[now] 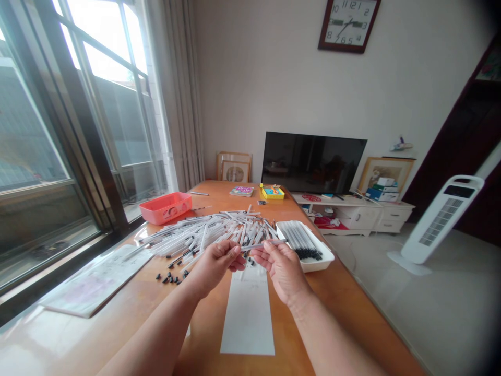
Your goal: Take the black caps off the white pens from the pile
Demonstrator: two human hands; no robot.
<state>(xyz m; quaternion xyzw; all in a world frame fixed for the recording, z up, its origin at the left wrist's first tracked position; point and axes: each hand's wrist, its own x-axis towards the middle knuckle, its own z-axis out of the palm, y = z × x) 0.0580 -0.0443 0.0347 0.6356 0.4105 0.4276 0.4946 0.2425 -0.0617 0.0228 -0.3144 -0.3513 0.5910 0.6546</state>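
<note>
A slim pen (251, 246) with a clear barrel and a dark right end spans both hands, almost level, above the table. My left hand (215, 265) pinches its left end between thumb and fingers. Near the other end, my right hand (282, 267) grips it with thumb and fingertips, the dark tip sticking out past them. Behind the hands spreads a loose pile of clear pen barrels (211, 230). Small black caps (171, 279) lie scattered left of my left hand. Just beyond my right hand, a white tray (324, 261) holds a row of pens (299, 236) with black ends.
A white paper strip (248, 324) lies under the hands on the wooden table (329, 324). A red plastic box (166, 210) stands at the back left, and a flat booklet (97, 282) lies near the window. Farther back are a book (241, 191) and a yellow box (273, 194).
</note>
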